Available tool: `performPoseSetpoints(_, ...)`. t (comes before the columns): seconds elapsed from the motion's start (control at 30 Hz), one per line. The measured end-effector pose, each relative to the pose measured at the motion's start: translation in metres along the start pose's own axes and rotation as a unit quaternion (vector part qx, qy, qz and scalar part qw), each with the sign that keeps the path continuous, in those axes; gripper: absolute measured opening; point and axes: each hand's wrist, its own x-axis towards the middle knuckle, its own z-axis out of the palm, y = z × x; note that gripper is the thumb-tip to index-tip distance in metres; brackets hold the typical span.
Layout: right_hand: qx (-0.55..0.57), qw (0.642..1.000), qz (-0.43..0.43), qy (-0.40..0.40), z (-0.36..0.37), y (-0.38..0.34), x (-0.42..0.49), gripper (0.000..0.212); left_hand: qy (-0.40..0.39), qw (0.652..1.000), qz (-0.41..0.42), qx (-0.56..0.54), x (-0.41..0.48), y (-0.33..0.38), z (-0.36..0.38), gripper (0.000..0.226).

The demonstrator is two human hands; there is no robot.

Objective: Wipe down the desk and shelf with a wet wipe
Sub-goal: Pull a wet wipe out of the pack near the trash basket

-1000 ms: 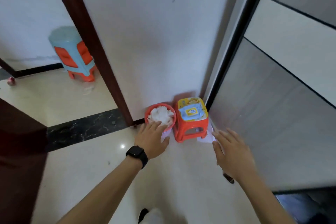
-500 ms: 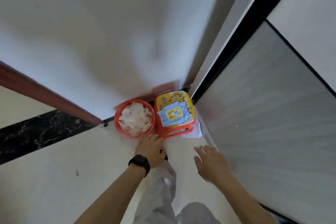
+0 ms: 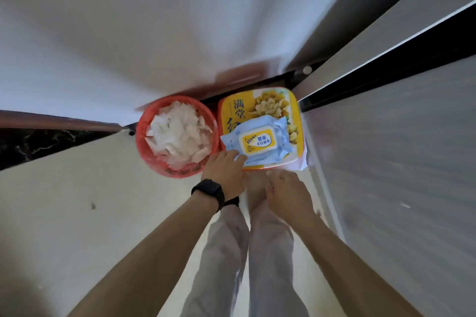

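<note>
Down on the stool (image 3: pixel 260 100), beside the red basket (image 3: pixel 140 141) of crumpled wipes (image 3: pixel 177 134), touching the wipe pack (image 3: pixel 256 140) at its near corner with the left hand (image 3: pixel 224 172), pinch or not impossible to tell; hovering the right hand (image 3: pixel 288 194) nearby, fingers loose, empty.

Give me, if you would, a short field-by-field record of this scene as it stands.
Pack: blue wet wipe pack, lid closed, lying flat on the stool
Stool: orange stool with a yellow printed top, in the corner
Basket: red basket left of the stool, full of crumpled white wipes
Left hand: left hand touches the pack's near left corner; grip unclear
Right hand: right hand relaxed, holding nothing, just short of the stool
</note>
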Motion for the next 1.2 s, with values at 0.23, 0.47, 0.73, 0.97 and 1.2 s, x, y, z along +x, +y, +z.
performPoseSetpoints(0.23, -0.013, 1.000, -0.020, -0.013, 0.074, 0.030, 0.062, 0.061, 0.049, 0.998, 0.019, 0.024, 0.088, -0.004, 0.067, 0.056)
performPoseSetpoints(0.47, -0.060, 0.992, -0.082, 0.075, 0.091, 0.054, 0.066, 0.063, 0.212, 0.967, 0.084, 0.113, 0.119, -0.015, 0.100, 0.044)
performPoseSetpoints(0.73, -0.090, 0.991, -0.085, 0.042, 0.073, 0.046, 0.073, 0.066, 0.157, 0.959, 0.142, 0.188, 0.129, -0.020, 0.051, 0.045)
performPoseSetpoints(0.97, 0.026, 0.999, 0.032, 0.009, 0.053, 0.024, 0.087, 0.072, 0.281, 0.952, 0.093, 0.079, 0.142, -0.051, 0.015, 0.047)
performPoseSetpoints(1.2, 0.308, 0.913, 0.266, -0.017, 0.028, 0.005, 0.127, 0.037, 0.090, 0.994, 0.054, -0.015, 0.105, -0.050, 0.078, 0.067)
